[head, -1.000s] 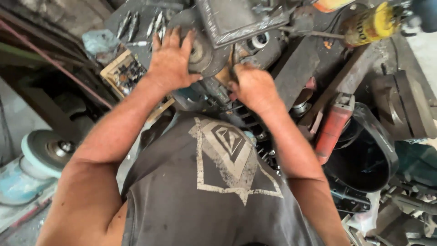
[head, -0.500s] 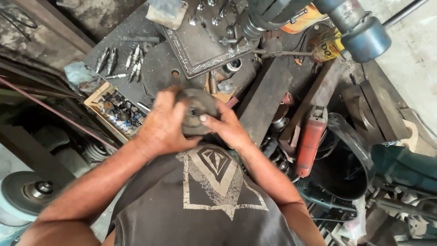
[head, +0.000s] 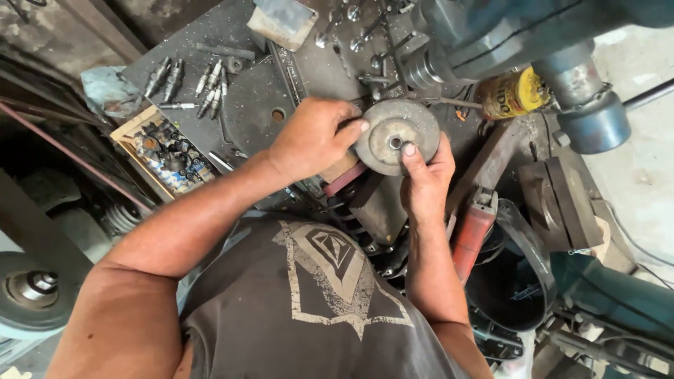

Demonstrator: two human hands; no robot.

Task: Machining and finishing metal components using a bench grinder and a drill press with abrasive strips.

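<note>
I see both hands, left and right, with fingers gripping the disc. Held by its rim alone, I judge it could slip onto the surface beneath.

Round disc: dull grey metal, matt, gritty face, shinier hub. Workbench top: dark steel, grimy, speckled with filings. Parts tray: raw wood rim. Angle grinder: red plastic body, scuffed. Can: yellow, worn. Shirt: grey matt cloth.
</note>
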